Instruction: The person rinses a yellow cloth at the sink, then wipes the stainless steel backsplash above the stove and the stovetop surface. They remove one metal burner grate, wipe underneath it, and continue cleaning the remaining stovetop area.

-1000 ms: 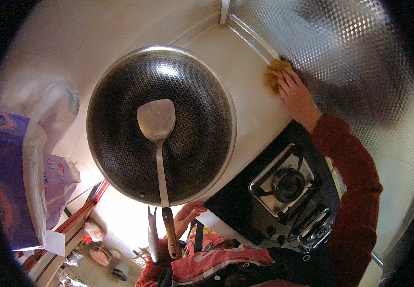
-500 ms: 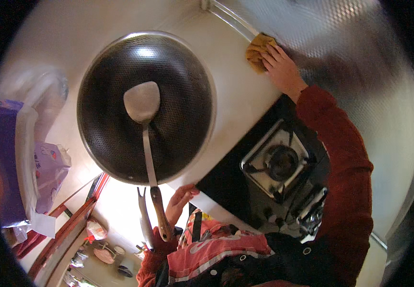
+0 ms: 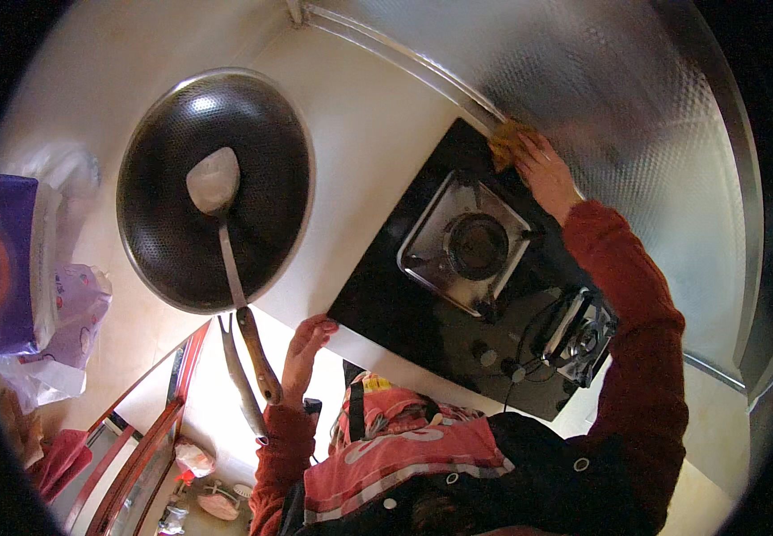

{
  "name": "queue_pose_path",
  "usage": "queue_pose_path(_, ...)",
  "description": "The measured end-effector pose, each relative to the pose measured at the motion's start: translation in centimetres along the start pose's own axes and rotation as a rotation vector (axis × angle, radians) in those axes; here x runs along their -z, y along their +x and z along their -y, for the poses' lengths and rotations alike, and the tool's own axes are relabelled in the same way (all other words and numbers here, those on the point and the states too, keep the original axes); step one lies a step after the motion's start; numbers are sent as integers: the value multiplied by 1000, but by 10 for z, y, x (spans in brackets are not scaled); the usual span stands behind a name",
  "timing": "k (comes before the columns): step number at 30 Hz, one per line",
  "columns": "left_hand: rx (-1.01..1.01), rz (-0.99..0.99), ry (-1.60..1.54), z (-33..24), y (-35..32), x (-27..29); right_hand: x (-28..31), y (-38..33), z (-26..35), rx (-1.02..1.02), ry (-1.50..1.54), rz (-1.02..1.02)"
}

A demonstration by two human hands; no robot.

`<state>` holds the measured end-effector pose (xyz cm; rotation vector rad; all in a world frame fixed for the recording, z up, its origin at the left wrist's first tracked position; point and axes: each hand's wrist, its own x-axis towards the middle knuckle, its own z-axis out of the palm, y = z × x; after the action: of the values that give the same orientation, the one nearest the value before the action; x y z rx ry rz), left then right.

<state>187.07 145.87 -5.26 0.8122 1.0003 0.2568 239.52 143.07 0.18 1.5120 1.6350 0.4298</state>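
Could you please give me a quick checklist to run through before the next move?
1. Brown cloth under control: ok, the right hand has its fingers over it.
2. Left hand away from the burners: ok, it is at the front edge by the corner of the stove.
3. Wok off the stove: ok, it sits apart to the left.
4. Spatula wholly inside the wok: not ok, its handle extends past the rim.
5. Large burner unlit: ok, no flame shows.
6. Stove cool: cannot tell.
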Motion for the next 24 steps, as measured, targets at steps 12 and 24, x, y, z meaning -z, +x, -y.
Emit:
queue_pose_path(12,-28,-80,3,2,-1,-10,-30,-83,-13,-192,980,340)
queue_pose_path(24,-62,-84,-11,9,-3,-9,-9,127,13,207,1152,131)
